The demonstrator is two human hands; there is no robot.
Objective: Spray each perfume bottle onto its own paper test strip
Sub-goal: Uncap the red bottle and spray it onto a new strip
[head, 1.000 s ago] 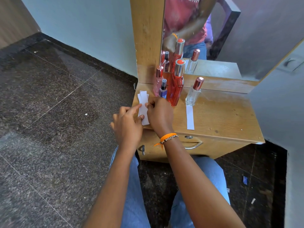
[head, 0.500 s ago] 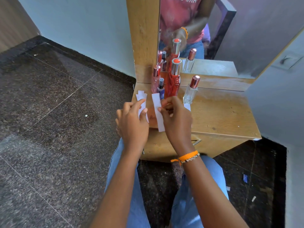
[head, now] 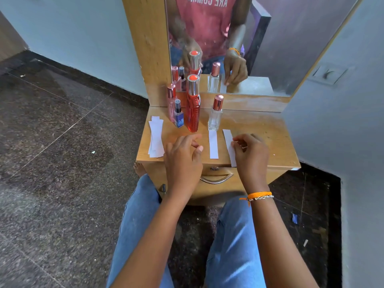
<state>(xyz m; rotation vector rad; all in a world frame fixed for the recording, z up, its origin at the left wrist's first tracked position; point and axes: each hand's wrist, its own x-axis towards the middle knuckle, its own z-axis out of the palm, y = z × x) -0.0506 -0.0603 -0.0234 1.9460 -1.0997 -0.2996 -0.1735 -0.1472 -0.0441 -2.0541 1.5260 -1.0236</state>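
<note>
The right hand [head: 250, 154] is pinching a paper strip [head: 229, 145] between thumb and curled fingers, setting it down on the wooden table [head: 259, 129] just to the right of another strip [head: 213, 144] that is lying flat in front of the clear bottle [head: 215, 116]; both strips are lying with their long axis running away from the person, toward the mirror [head: 270, 48], and the held one is tilting slightly and overhanging the near edge. The left hand [head: 184, 156] is hovering with fingers loosely spread and gripping nothing, between the laid strip and the stack of spare strips [head: 155, 138] at the table's left edge. The red bottle [head: 193, 113], the small blue bottle [head: 178, 117] and the pink bottle [head: 171, 100] are standing clustered at the back, just beyond the left hand, with no strip yet in front of them; so the spare stack is lying nearer the left hand, and the next strip probably belongs in front of the red bottle, lengthwise like the others; no spraying appears to have begun.
</note>
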